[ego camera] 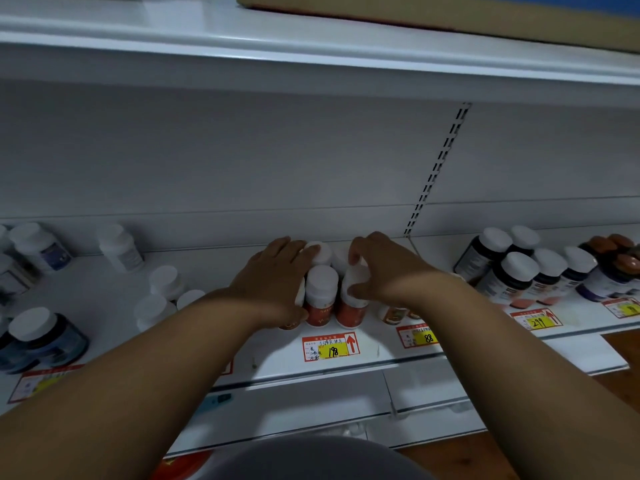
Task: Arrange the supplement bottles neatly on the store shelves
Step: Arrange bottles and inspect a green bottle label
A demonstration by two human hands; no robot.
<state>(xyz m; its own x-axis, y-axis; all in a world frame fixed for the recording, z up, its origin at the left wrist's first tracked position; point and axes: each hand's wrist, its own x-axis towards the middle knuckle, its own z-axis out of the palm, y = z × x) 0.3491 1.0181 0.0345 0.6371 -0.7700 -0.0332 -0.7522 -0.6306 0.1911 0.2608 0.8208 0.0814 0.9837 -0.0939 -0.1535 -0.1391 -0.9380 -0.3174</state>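
A small cluster of orange-labelled supplement bottles with white caps [321, 296] stands at the middle of the white shelf [221, 344]. My left hand [273, 275] presses flat against the cluster's left side, its fingers reaching over a rear bottle's cap. My right hand [377, 268] curls around the right-hand bottle [351, 306], thumb on its front and fingers over its cap. Both hands hide part of the group, so the bottles behind are only partly visible.
White bottles [162, 282] stand scattered to the left, and a dark blue jar [41, 337] sits at the front left. Dark bottles with white caps [519, 271] are grouped on the right. Price tags [330, 348] line the shelf edge. An upper shelf [311, 46] overhangs.
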